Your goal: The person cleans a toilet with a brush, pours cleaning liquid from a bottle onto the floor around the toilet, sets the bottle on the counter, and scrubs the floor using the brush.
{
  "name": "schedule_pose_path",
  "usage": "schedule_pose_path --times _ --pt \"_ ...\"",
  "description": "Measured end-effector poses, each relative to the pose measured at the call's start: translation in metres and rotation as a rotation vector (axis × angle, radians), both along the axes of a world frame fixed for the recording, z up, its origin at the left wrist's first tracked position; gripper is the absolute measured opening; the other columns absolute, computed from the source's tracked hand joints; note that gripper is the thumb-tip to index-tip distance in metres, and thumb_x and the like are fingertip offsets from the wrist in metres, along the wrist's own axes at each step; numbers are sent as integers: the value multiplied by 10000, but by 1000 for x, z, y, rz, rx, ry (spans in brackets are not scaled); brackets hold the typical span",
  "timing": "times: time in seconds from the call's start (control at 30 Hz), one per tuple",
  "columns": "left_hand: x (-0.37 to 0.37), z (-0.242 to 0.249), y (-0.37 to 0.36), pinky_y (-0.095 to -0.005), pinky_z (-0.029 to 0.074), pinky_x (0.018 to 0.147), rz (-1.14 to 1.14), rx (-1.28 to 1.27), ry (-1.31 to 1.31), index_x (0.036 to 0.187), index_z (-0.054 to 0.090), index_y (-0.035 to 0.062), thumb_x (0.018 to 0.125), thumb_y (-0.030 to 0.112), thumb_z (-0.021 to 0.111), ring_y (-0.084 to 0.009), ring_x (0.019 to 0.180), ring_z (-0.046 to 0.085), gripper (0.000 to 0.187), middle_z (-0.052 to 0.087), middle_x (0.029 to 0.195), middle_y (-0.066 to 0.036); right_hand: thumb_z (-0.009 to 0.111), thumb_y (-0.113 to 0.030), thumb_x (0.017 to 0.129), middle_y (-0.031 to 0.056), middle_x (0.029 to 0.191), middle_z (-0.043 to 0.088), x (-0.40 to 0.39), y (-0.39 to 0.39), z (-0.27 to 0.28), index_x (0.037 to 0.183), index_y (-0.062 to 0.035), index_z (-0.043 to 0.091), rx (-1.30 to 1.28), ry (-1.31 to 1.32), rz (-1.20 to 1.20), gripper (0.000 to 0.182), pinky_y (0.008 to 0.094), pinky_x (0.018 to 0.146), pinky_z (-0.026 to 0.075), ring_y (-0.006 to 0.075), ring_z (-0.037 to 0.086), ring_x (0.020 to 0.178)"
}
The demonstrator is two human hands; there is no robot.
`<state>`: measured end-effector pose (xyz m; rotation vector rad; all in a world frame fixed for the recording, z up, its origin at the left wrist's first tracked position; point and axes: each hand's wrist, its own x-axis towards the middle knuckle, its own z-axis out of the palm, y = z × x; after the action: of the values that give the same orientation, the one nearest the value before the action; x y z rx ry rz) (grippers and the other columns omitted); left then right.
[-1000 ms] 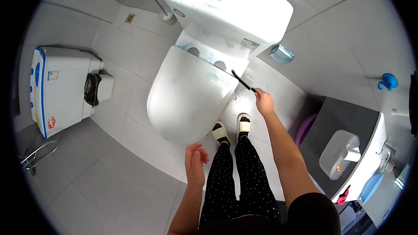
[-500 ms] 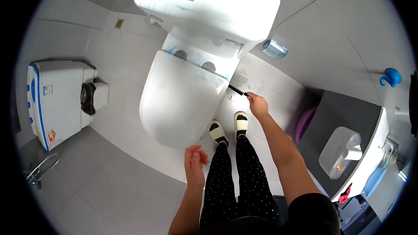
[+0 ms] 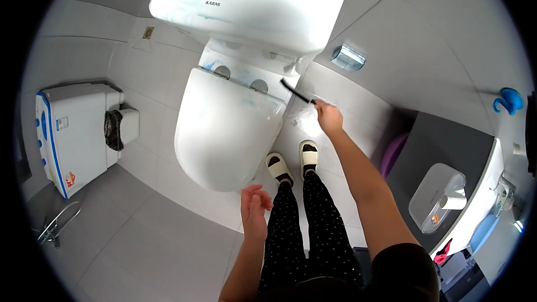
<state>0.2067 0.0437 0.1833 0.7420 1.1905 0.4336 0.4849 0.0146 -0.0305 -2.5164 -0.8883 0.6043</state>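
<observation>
Dark letters (image 3: 213, 4) on the white toilet tank (image 3: 274, 14) read "KARNS"; stickers (image 3: 70, 179) on the blue-edged appliance (image 3: 83, 140) are illegible.

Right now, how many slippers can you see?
2. The left slipper is on the left foot, beside the toilet lid; the right slipper is on the right foot, lower in the picture than the right hand. Any others could be hidden.

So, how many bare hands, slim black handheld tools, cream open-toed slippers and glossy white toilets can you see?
Bare hands: 2 (left, right)
Slim black handheld tool: 1
Cream open-toed slippers: 2
Glossy white toilet: 1
Total: 6
</observation>
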Motion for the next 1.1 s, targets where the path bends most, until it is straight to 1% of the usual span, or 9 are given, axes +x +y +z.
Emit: schedule_pose_path --times 0.27,0.33,0.4,0.47,0.53,0.73,0.87,1.03,1.1 --pt "11 -7 -5 -245 385 639 13 14 21 1119 461 57 984 193 369 -104 698 453 213 518 810 -45 567 -241 872 120 874 675 -8 5 -14 1063 -186 656 -12 142 206 218 435 683 515 327 642 788" --pt "15 -7 -8 -245 385 639 14 7 23 1119 460 56 983 195 371 -105 694 451 214 518 808 -46 555 -240 880 119 877 676 3 17 -9 1060 -180 658 61 106 30 216 433 684 515 325 642 796" --pt "16 -7 -10 -244 385 639 9 -1 24 1120 460 55 982 197 373 -106 691 450 215 518 806 -47 545 -223 878 116 901 676 10 19 -1 1061 -172 660 -71 152 -18 222 431 692 515 322 641 810" --pt "19 -10 -12 -245 386 640 14 5 14 1120 459 55 982 198 376 -107 687 447 215 518 806 -47 542 -220 880 107 929 675 5 10 -15 1057 -165 658 80 82 70 219 427 696 514 316 641 821" --pt "22 -10 -13 -244 386 642 13 5 8 1120 459 54 982 198 377 -107 687 447 216 518 807 -47 533 -221 885 91 958 673 -7 -4 -11 1059 -164 658 22 121 262 222 425 680 509 306 641 811" --pt "28 -2 -14 -245 385 647 -1 0 23 1120 457 52 981 203 380 -106 687 445 219 517 808 -49 529 -204 884 128 882 673 6 -13 -2 1066 -150 653 -14 135 -79 227 429 651 502 327 638 771" --pt "27 -4 -15 -248 385 649 -15 39 21 1120 455 51 982 209 381 -107 686 442 223 516 814 -51 534 -191 882 115 898 668 -16 -38 -13 1070 -194 635 -41 155 217 213 412 670 505 309 638 796" --pt "26 -1 -21 -252 383 648 -3 9 17 1121 453 50 983 206 373 -108 687 442 223 516 818 -53 555 -210 884 107 871 671 -10 -35 -11 1074 -166 639 23 157 -80 213 409 665 505 300 639 775" --pt "25 -1 -23 -253 382 647 -10 6 8 1119 452 50 983 203 370 -109 686 441 221 517 819 -53 552 -206 885 109 857 670 -16 -39 -14 1074 -166 639 45 116 48 212 411 660 504 306 637 769"
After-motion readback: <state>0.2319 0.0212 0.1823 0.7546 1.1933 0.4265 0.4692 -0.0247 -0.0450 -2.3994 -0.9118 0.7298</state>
